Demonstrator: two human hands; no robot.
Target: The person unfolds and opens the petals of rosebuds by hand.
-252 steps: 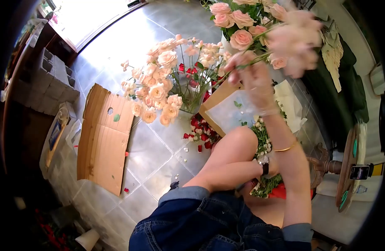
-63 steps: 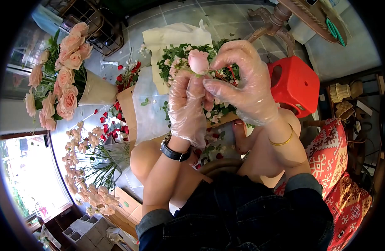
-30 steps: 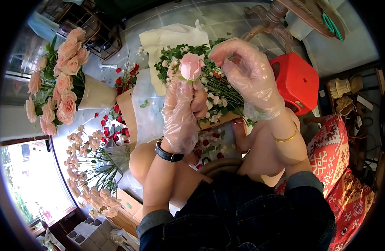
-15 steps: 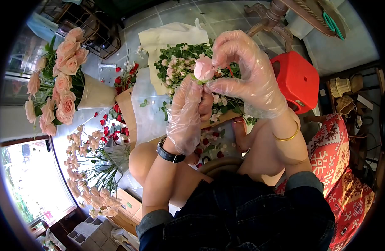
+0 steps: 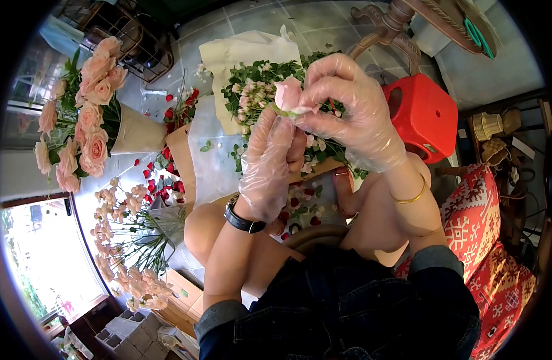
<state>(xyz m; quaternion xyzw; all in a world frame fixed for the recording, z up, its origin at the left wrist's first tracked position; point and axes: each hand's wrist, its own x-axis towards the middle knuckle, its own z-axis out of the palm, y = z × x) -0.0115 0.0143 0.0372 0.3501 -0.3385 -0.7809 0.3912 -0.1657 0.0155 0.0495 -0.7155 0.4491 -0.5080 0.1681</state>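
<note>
Both hands wear clear plastic gloves. My left hand is closed just under the head of a pale pink rose, which stands upright above the fingers. Thumb and fingers of my right hand pinch a pale petal at the base of the rose, on its right side. The rose's stem is mostly hidden by my left hand. Beneath both hands lies a bunch of small pink roses with green leaves, on cream paper.
A cone-shaped holder with large pink roses stands at the left, above a vase of peach flowers. Red petals lie on the floor. At the right are a red stool and a patterned red cloth.
The flower stems seen in the raised right hand in the oldest frame are gone from it. Lately my right hand has come back to the rose and pulled a petal outward at its base.
</note>
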